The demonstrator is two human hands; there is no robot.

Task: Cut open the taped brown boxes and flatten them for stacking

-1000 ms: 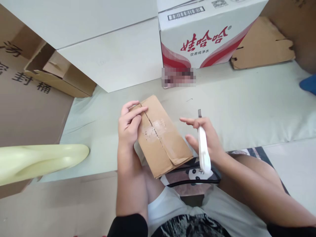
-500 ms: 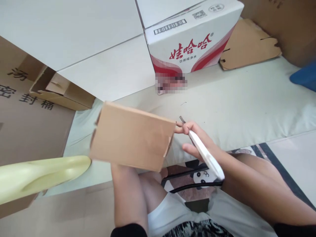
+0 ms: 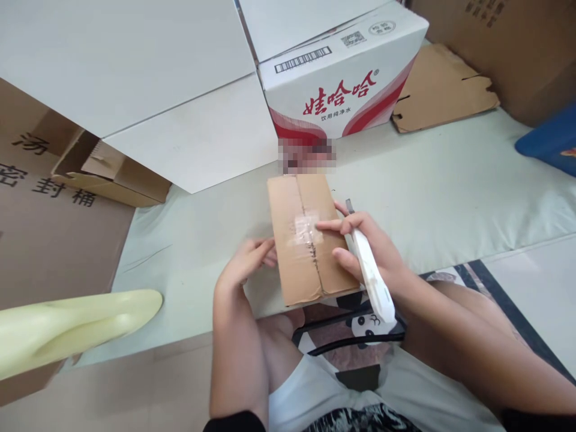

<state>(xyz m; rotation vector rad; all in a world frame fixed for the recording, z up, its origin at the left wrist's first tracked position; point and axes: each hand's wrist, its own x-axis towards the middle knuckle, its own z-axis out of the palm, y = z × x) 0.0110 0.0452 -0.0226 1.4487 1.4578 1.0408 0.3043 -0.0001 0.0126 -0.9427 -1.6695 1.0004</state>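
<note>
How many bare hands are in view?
2: left hand at the left edge of the small brown cardboard box; right hand at its right side, with a white-handled cutter.

Pixelation near twelve o'clock masks a flat object (image 3: 306,157). The left hand (image 3: 249,259) is slightly blurred, and whether its fingertips touch the small carton (image 3: 292,276) is unclear; the carton's underside is hidden. The person's right hand (image 3: 371,240) covers part of the white-handled tool (image 3: 371,273). The frame cuts off the blue object (image 3: 546,143) near three o'clock and the pale green object (image 3: 90,318) at eight. Print on the large brown box (image 3: 526,66) near two is illegible.
</note>
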